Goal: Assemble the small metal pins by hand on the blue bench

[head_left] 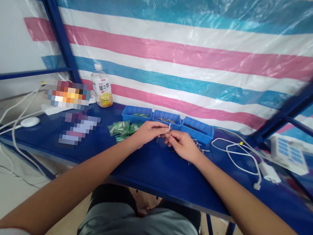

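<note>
My left hand (150,132) and my right hand (182,143) meet above the blue table, fingertips pinched together. A thin, shiny metal rod (169,126) pokes up between them; its exact kind is too small to make out. Both hands seem to grip it. Just behind stand three blue bins: the left bin (124,116) has green pieces in it, the middle bin (179,126) thin metal pieces, the right bin (200,137) dark small pieces. Green plastic packets (120,128) lie left of my left hand. Loose thin metal pieces (201,149) are scattered beside and partly behind my right hand.
A drink bottle (102,88) stands at the back left. White cables and a round white pad (30,122) lie at the left edge. On the right are a white cable, an adapter (269,172) and a power strip (289,155). Blue frame posts (56,20) flank the table (148,171).
</note>
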Motion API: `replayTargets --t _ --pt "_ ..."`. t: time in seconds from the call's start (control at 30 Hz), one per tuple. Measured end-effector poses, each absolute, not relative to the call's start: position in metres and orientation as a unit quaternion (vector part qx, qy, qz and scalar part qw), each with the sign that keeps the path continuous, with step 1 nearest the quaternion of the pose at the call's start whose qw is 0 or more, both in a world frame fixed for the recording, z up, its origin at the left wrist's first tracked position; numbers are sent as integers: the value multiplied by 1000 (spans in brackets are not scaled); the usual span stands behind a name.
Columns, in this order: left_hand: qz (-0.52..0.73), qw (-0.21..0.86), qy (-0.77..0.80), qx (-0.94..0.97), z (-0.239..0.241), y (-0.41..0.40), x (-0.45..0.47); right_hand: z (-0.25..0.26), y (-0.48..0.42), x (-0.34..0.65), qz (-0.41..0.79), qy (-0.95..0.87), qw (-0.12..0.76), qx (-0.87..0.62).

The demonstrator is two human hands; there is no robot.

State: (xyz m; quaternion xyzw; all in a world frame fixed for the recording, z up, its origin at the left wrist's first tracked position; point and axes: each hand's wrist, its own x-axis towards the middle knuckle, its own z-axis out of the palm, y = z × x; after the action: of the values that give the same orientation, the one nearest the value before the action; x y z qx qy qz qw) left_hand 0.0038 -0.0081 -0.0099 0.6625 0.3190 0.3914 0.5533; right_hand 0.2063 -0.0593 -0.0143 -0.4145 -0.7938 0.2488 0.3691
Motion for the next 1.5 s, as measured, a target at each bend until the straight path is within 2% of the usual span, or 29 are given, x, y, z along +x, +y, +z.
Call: replayTargets --t 0.2,0.43,0.9,1.17,1.5 --pt "401 540 282 684 -10 -10 4 -14 -57 209 216 -802 366 -419" --pt "406 526 270 697 -8 -10 3 -17 -53 213 198 -785 404 -425" --pt "385 545 326 669 -9 -8 2 -15 -56 209 221 -802 377 -407" --pt "409 524 317 677 -12 -5 3 -18 -53 210 200 -777 403 -440" --pt "408 527 325 671 -12 -5 2 -22 -47 211 294 -723 448 -435"
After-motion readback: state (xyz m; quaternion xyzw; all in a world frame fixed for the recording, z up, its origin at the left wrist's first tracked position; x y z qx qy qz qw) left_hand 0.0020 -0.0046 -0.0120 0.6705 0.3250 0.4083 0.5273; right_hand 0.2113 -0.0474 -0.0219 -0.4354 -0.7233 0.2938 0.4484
